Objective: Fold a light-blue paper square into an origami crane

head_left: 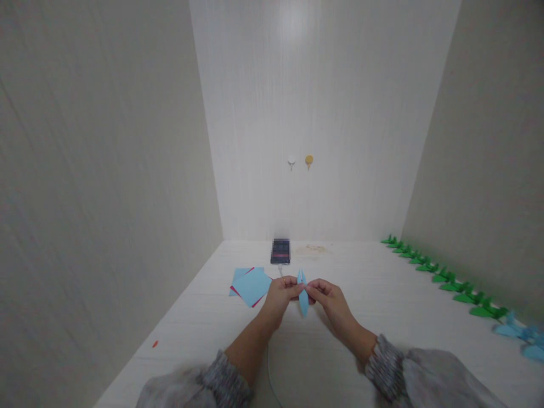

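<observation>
A narrow piece of folded light-blue paper is held up over the table in front of me. Its upper end splits into two thin points, and its lower end tapers to one tip. My left hand pinches it from the left, thumb across its middle. From the right, my right hand grips the same paper between thumb and fingers. Left of my hands lies a loose stack of square paper sheets, light blue on top with red edges showing beneath.
A phone lies at the back, with a white cable running toward me. Green folded-paper figures line the right wall, ending in blue ones. A small red scrap lies at left. Two hooks hang on the back wall.
</observation>
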The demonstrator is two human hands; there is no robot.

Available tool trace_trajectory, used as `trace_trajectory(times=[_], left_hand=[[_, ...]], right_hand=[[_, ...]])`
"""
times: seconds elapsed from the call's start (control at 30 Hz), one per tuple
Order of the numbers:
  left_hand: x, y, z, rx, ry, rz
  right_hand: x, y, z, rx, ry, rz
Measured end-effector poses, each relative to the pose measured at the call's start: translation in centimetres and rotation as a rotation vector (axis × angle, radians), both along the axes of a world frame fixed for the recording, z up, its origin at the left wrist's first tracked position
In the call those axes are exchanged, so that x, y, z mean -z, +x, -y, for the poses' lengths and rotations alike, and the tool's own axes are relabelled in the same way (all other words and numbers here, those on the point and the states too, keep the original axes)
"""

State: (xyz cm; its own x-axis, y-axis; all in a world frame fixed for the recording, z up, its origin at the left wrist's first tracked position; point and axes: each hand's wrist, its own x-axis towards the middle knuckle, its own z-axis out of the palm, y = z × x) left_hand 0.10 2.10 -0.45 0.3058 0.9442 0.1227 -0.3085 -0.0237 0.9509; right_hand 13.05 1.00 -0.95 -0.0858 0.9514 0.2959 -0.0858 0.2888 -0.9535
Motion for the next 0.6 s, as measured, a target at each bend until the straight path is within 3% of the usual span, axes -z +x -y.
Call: trace_trajectory(times=[0.23,0.6], left_hand=[[0.4,-0.1,0.0,0.034,0.055,-0.134],[2.1,-0.1,-1.1,-0.076,0.244,-0.409]], right_hand=[[-0.5,0.1,0.1,0.035,0.013,0.025],[0.2,0.3,-0.2,0.095,0.023,0.071]])
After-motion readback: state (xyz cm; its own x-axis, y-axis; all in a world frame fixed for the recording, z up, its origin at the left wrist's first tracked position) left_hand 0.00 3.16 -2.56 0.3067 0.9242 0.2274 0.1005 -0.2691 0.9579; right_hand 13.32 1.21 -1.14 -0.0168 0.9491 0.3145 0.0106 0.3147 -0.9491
